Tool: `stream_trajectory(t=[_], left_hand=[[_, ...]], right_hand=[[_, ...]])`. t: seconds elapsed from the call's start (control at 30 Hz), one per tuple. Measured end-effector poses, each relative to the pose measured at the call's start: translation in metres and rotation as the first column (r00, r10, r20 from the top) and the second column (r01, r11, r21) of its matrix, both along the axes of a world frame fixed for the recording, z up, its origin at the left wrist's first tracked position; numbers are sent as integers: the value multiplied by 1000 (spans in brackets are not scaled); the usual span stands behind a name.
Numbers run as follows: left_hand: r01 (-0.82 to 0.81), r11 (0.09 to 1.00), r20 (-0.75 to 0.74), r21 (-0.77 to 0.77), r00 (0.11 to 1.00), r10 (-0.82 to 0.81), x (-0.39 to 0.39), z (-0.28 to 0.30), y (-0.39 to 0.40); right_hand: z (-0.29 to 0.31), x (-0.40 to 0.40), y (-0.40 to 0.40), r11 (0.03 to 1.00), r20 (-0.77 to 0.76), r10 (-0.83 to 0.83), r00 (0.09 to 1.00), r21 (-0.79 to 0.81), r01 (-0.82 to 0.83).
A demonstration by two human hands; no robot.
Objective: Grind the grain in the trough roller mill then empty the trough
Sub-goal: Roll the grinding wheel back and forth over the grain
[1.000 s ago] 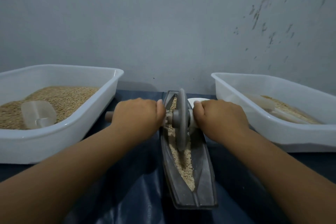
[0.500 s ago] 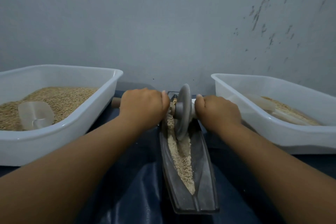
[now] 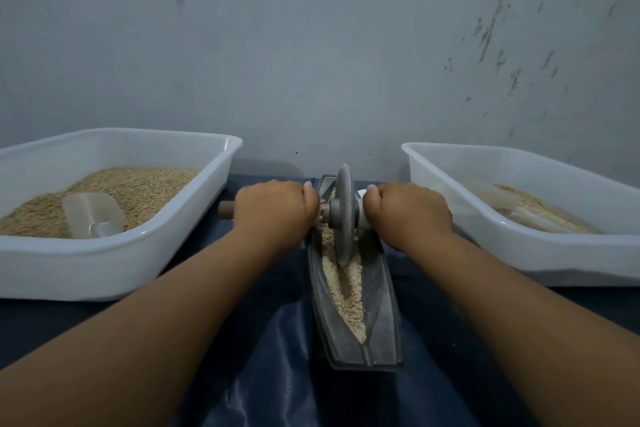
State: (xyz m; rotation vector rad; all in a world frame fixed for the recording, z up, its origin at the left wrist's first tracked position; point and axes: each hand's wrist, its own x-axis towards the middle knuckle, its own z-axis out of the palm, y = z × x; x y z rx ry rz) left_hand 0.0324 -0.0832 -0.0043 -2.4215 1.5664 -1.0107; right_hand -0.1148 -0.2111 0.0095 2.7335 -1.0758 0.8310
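Left of grip: white tub [image 3: 114, 253] of whole grain [image 3: 138, 187], clear scoop [image 3: 92, 216] on top | left hand [image 3: 275, 210] curled round wooden axle [image 3: 225, 210] | stone wheel [image 3: 343, 215] upright in trough [image 3: 382, 305], far end, over crushed grain [image 3: 344, 291] | right hand [image 3: 408, 213] clamped likewise | right tub [image 3: 519, 253] with some grain | wheel farther back than before.

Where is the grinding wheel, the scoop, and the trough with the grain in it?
grinding wheel [image 3: 343, 215]: head view, on the disc's flat grey face.
scoop [image 3: 92, 214]: head view, on its clear plastic bowl, in the left tub.
trough [image 3: 381, 308]: head view, on its bare right wall.
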Motion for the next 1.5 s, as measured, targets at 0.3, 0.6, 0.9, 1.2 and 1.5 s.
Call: stream_trajectory(t=[0.3, 0.6, 0.9, 1.2, 1.5], left_hand=[[46, 995, 17, 85, 999, -48, -29, 14, 24], [88, 976, 2, 198, 996, -90, -47, 30, 64], [-29, 989, 9, 148, 1000, 28, -17, 17, 15], [-22, 991, -1, -132, 1000, 22, 24, 13, -33], [59, 976, -24, -208, 998, -65, -22, 13, 10]], right_hand=[[0, -32, 26, 962, -34, -19, 999, 272, 28], [19, -60, 36, 970, -164, 133, 977, 223, -95], [3, -14, 9, 995, 25, 51, 998, 88, -54], [1, 30, -41, 999, 81, 19, 997, -35, -16], [-5, -26, 6, 992, -116, 70, 991, 113, -57]])
